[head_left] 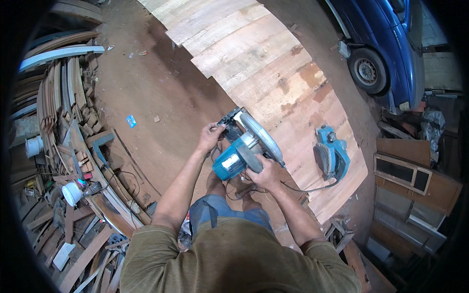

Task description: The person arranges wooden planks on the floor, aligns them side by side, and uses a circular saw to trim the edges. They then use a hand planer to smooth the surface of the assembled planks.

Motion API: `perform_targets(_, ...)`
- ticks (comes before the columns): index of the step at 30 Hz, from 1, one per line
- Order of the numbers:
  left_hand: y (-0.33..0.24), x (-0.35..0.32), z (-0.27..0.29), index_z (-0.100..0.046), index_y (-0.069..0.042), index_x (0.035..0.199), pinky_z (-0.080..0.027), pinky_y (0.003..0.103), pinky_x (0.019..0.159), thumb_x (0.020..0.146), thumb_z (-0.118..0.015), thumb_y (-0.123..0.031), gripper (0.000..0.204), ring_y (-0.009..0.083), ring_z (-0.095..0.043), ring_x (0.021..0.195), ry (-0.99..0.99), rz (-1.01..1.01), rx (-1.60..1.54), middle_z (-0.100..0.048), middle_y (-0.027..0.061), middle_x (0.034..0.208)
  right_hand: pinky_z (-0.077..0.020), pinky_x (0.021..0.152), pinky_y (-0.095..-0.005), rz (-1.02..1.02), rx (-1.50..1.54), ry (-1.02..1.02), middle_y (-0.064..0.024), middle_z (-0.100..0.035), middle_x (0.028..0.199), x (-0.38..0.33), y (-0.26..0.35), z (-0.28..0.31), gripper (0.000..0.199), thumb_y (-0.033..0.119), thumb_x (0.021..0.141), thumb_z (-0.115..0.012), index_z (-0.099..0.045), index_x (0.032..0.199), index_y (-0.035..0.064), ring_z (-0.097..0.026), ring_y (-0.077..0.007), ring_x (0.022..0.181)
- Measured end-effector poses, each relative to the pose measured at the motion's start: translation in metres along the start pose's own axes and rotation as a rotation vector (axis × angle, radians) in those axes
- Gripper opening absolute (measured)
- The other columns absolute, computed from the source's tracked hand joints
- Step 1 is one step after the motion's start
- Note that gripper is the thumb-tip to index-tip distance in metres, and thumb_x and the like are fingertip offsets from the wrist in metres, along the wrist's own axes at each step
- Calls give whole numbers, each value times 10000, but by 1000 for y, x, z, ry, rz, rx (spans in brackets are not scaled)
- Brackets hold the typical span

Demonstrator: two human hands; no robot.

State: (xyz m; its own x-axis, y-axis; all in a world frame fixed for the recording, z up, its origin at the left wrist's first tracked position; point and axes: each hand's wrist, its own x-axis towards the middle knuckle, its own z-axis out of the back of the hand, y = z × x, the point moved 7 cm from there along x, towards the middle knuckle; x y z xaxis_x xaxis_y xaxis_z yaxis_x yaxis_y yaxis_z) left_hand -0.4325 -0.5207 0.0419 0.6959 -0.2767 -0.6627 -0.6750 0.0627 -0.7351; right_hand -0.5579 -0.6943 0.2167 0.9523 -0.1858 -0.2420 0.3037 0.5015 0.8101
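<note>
Teal-blue circular saw (243, 149) with silver guard; teal planer (332, 154) at 3 o'clock; pale, rust-blotched planks (264, 63); dark-blue car (386, 44).

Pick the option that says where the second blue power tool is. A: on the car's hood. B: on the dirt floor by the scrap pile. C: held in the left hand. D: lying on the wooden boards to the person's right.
D: the second blue power tool lies on the wooden boards to the right, apart from the circular saw that the left hand and right hand hold.
</note>
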Motion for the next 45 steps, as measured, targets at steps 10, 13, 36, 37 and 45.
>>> perform_targets(10,-41,46,55,-612,0,1070,-523,262,621,921,-734,-268,330,108,-622,707,-64,-41,-55,-679,49,856,-558,747,-430,81,22,-20,-239,-708,895,65,31,-32,378,168,751,-760,-674,1083,10,-709,-393,867)
perform_targets(13,-74,52,64,-603,-2,1070,-511,258,612,915,-739,-278,344,104,-612,702,-80,-101,-19,-670,45,851,-559,749,-421,67,99,-31,-230,-715,893,80,37,-37,369,168,754,-759,-678,1072,0,-720,-374,870)
perform_targets(36,-115,142,127,-566,6,1146,-541,272,630,932,-704,-301,399,131,-650,780,-74,-75,4,-689,75,951,-551,755,-446,77,93,50,-274,-693,896,191,77,-82,398,192,769,-738,-651,1085,-34,-699,-426,868)
perform_targets(37,-116,143,130,-566,5,1143,-541,272,635,932,-704,-300,396,131,-649,776,-75,-64,18,-686,74,952,-550,755,-447,49,79,65,-275,-692,897,193,79,-82,398,196,767,-740,-650,1078,-35,-698,-427,868)
perform_targets(45,-119,153,141,-570,-4,1125,-529,272,632,937,-706,-293,371,117,-625,727,-44,-41,-42,-675,71,930,-541,766,-474,-47,77,94,-267,-685,874,208,84,-88,385,234,756,-755,-646,1032,-11,-684,-435,865)
